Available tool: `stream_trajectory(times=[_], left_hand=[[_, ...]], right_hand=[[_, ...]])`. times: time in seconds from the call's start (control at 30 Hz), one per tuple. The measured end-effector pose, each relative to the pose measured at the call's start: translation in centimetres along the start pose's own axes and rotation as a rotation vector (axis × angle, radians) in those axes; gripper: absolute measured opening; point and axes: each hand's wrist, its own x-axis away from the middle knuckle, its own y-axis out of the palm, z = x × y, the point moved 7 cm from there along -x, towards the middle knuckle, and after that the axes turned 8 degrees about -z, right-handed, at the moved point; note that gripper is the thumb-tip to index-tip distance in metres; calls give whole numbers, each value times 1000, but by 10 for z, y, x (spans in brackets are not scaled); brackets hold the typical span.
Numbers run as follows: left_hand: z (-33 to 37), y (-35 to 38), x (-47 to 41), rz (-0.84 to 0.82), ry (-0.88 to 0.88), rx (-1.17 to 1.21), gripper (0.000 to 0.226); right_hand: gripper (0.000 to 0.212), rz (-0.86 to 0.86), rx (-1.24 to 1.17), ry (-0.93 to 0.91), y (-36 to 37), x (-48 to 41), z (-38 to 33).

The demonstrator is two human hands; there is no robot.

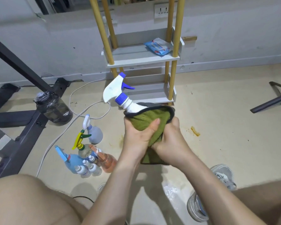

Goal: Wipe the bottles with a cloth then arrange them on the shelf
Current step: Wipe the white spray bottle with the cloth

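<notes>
Just in front of the shelf (143, 54), the left hand (136, 135) and right hand (169, 143) both grip the green cloth (146, 120) wrapped round a white spray bottle (118, 91), so wiping seems barely begun: the other bottles (88, 156) wait left of the shelf, whose visible tiers hold none.

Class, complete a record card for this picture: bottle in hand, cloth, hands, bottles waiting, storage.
Bottle in hand: white spray bottle, blue trigger, tilted, body wrapped in cloth
Cloth: green cloth, gripped by left hand and right hand
Bottles waiting: cluster of spray bottles on floor, left
Storage: shelf holds wipes packet on upper tier
</notes>
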Motion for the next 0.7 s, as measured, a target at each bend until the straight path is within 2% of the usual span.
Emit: stream_trajectory(times=[0.1,0.13,0.17,0.27,0.37,0.47,0.5,0.57,0.63,0.7], left_hand=[[2,-24,-7,128,25,-42,69],[5,-31,-8,158,27,-104,64],[7,-35,-8,164,26,-191,58],[17,-26,1,73,28,-442,52],[32,9,19,-120,129,-773,65],[39,30,33,-189,281,-944,78],[40,31,34,-182,317,-979,80],[41,28,37,-174,385,-974,78],[42,21,39,-193,439,-839,65],[42,12,42,-138,506,-782,43]], right_hand=[[60,-339,-208,87,1,12,-8],[53,-419,-256,103,-4,16,-13],[44,-403,-253,98,-16,16,-16],[32,32,-142,51,-67,5,-28],[34,-6,-266,30,-45,-3,-37],[39,286,-327,45,-47,-6,-26],[39,351,-375,42,-50,-6,-23],[38,367,-458,2,-54,-5,-23],[42,328,-529,-35,-58,-6,-25],[44,332,-612,-37,-65,-8,-22]])
